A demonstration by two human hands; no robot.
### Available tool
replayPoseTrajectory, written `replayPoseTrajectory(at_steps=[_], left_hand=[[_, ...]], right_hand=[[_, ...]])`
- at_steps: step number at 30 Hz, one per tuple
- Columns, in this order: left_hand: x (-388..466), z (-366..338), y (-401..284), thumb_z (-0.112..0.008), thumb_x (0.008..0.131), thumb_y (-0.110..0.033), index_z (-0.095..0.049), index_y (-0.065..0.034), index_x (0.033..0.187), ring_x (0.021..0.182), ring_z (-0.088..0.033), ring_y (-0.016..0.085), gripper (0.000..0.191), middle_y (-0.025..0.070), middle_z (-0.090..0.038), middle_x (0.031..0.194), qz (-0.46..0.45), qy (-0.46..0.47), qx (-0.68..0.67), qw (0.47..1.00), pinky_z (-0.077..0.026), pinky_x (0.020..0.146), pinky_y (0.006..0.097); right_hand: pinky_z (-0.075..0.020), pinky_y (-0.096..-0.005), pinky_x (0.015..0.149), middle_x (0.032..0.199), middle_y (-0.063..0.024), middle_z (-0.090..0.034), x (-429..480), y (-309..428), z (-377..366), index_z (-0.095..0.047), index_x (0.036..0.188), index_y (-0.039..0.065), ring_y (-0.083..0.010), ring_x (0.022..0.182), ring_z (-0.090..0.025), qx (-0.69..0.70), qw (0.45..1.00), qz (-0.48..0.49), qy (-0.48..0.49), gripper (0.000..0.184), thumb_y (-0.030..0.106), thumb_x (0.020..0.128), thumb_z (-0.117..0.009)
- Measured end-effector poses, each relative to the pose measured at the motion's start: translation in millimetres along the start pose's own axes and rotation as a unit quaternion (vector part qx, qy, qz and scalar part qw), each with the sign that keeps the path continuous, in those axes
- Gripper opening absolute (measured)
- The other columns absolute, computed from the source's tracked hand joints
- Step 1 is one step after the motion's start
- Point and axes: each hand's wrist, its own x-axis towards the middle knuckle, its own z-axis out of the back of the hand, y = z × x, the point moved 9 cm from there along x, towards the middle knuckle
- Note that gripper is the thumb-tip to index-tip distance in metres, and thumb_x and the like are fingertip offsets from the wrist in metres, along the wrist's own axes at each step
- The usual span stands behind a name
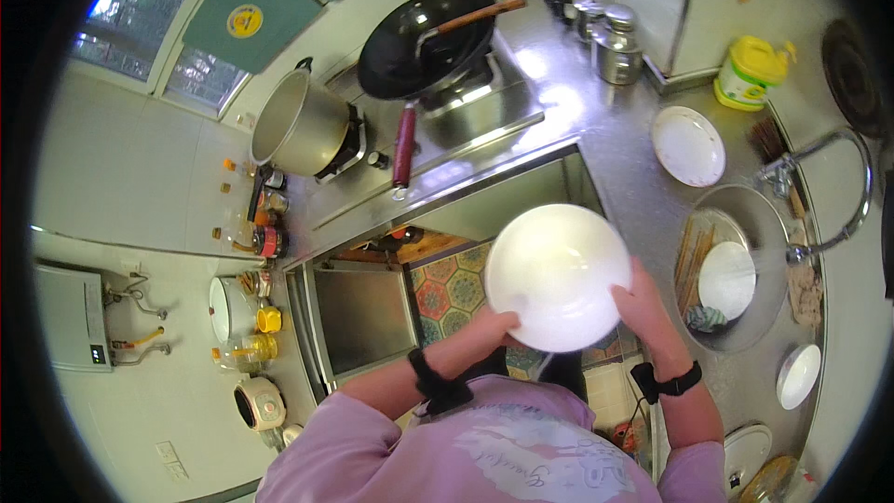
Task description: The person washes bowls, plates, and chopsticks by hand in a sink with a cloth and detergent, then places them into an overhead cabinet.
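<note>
A large white bowl (559,276) is held in front of my body, its inside facing up. My left hand (499,328) grips its lower left rim, thumb over the edge. At the lower right rim, my right hand (637,297) holds it in the same way. To the right of the bowl is a round steel sink (772,300) with a white dish (728,281), chopsticks (691,251) and a green cloth (705,319) in it. An oval white plate (689,147) lies on the counter above the sink.
A black wok (426,42) with a wooden-handled utensil and a large pot (300,122) stand on the stove. The faucet (855,209) arches over the sink. A small white bowl (798,377) leans at the right. Open cabinet door (363,318) below the counter; bottles stand at the left.
</note>
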Motion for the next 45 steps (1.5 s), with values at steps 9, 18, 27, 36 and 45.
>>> replayPoseTrajectory(at_steps=[9,18,27,36,45], left_hand=[[-69,248,61,-0.044,0.069,0.003,-0.033,0.005,0.124,0.103,-0.053,0.032,0.056,0.0195,-0.047,0.117,-0.04,-0.113,-0.138,0.983,-0.05,0.08,0.0425],[-105,405,90,-0.045,0.072,-0.002,-0.037,0.0075,0.119,0.092,-0.058,0.03,0.049,0.0186,-0.052,0.109,0.022,-0.175,-0.118,0.977,-0.053,0.075,0.0408],[-76,428,98,-0.042,0.074,-0.002,-0.036,0.0057,0.12,0.088,-0.059,0.029,0.047,0.017,-0.053,0.107,0.09,-0.129,-0.078,0.984,-0.053,0.07,0.0362],[-8,404,96,-0.043,0.075,-0.004,-0.037,0.0038,0.119,0.089,-0.059,0.029,0.045,0.0169,-0.053,0.106,0.115,-0.096,-0.026,0.988,-0.052,0.073,0.0363],[210,330,139,-0.038,0.083,-0.004,-0.036,0.008,0.117,0.088,-0.059,0.028,0.036,0.0207,-0.054,0.101,0.141,0.002,-0.077,0.987,-0.054,0.066,0.0286]], right_hand=[[-0.043,-0.042,0.081,0.106,-0.0206,-0.055,159,-70,-296,-0.051,0.103,0.001,-0.03,0.091,-0.055,0.496,0.802,-0.316,0.105,0.038,0.029,0.084,-0.033],[-0.046,-0.048,0.07,0.079,-0.0136,-0.051,197,-46,-388,-0.047,0.084,0.003,-0.0338,0.078,-0.053,0.631,0.723,-0.263,-0.102,0.034,0.036,0.079,-0.037],[-0.0389,-0.0469,0.084,0.092,-0.0198,-0.053,182,-68,-389,-0.047,0.089,0.001,-0.0361,0.091,-0.051,0.637,0.728,-0.246,-0.065,0.031,0.027,0.074,-0.039],[-0.0446,-0.0273,0.06,0.073,-0.0065,-0.057,47,-103,-270,-0.052,0.089,0.005,-0.0178,0.064,-0.055,0.314,0.917,-0.223,-0.106,0.024,0.026,0.078,-0.058],[-0.0431,-0.0452,0.064,0.08,-0.0215,-0.057,-10,-130,-120,-0.047,0.095,0.003,-0.0393,0.074,-0.056,-0.232,0.934,-0.106,-0.251,0.024,0.021,0.082,-0.055]])
